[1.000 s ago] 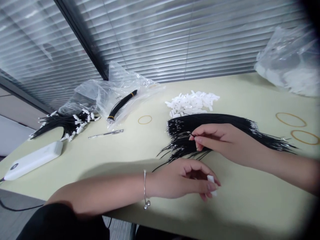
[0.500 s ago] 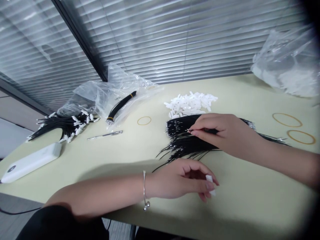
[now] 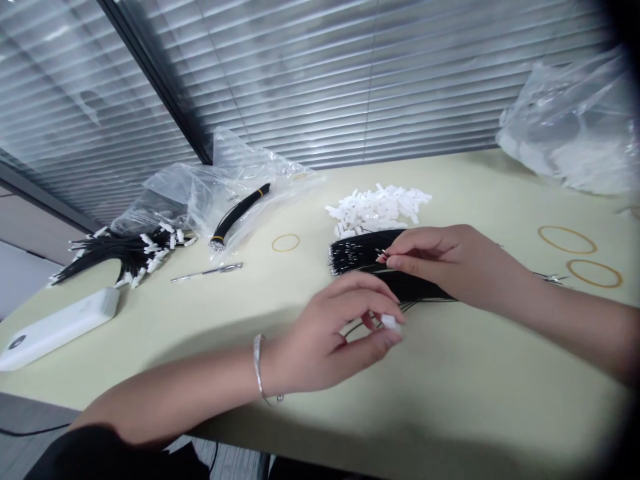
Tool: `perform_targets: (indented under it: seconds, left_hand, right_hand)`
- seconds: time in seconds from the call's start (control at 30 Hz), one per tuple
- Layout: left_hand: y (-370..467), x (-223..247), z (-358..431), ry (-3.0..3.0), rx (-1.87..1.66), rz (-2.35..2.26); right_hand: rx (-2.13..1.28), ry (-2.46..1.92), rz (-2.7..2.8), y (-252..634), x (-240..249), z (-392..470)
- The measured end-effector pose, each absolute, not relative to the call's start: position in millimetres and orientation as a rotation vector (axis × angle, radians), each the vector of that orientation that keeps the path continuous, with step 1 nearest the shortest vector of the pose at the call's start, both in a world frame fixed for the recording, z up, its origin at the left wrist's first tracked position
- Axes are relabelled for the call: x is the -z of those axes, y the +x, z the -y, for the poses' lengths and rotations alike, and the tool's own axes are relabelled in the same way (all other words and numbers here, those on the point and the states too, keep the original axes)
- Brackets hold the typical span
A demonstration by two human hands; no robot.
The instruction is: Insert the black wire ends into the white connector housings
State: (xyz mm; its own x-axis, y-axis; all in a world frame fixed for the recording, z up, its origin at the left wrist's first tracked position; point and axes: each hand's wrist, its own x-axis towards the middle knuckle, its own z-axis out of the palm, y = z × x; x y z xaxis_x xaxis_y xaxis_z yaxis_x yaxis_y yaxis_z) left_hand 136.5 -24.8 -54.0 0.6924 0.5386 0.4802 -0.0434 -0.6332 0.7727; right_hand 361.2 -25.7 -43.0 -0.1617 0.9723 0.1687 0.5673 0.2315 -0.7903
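Between the thumb and fingers of my left hand point(image 3: 340, 333) is a small white plastic connector housing point(image 3: 389, 322). My right hand point(image 3: 440, 260) pinches a thin black wire, whose metal-tipped end point(image 3: 383, 254) pokes out past the fingertips to the left. Under both hands lies a spread bundle of black wires point(image 3: 353, 252) with shiny crimped ends, partly covered by the hands. Just behind the bundle rests a loose pile of white connector housings point(image 3: 375, 207). The two hands are close together but apart.
At the left are wires with white housings fitted point(image 3: 115, 253), a white oblong device point(image 3: 60, 327) and a pen point(image 3: 207, 272). A banded black wire bundle point(image 3: 240, 217) lies on a clear plastic bag point(image 3: 200, 193). Rubber bands point(image 3: 595, 273) and another bag point(image 3: 575, 133) are at the right.
My left hand has moved up and slightly left with the white connector housing, turning it toward the right hand. The right hand keeps its pinch on the wire near the same spot.
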Motion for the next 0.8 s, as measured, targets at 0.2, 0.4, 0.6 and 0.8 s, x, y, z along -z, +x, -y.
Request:
perform_targets:
  seconds: [0.2, 0.4, 0.6, 0.8]
  left_hand:
    - [122, 49, -3, 2.83, -1.235, -0.282]
    - [126, 57, -7, 3.091, -1.248, -0.269]
    - [126, 55, -8, 3.241, -1.336, -0.191]
    - [124, 60, -6, 2.974, -1.194, -0.292]
  right_hand:
    - [-0.73, -1.427, 1.879, 356, 37, 30]
    - [-0.746, -1.405, 1.878, 353, 38, 33]
    - [-0.765, -1.431, 1.857, 352, 36, 35]
    - [-0.82, -1.396, 1.848, 352, 35, 37]
